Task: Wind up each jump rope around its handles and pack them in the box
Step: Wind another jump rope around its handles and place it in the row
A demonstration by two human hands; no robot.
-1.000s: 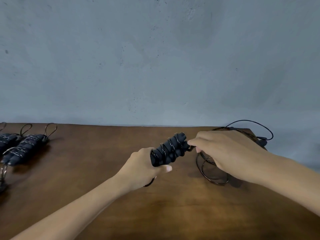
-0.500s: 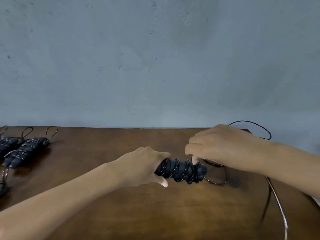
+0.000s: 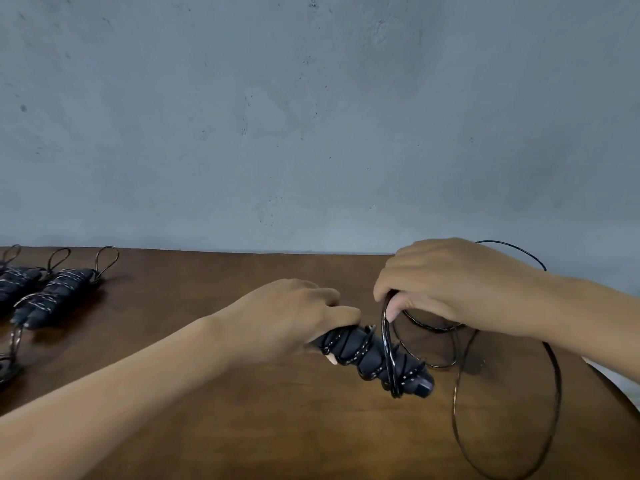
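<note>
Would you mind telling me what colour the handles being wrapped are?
Black; the handles, gripped by the left hand, show best in the head view.

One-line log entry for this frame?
step: winding | left hand: grips handles | right hand: loops cord | wound ropes: table left | box: unseen

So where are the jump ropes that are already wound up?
The wound ropes lie side by side at the far left of the wooden table, near the wall, well away from both hands.
</note>
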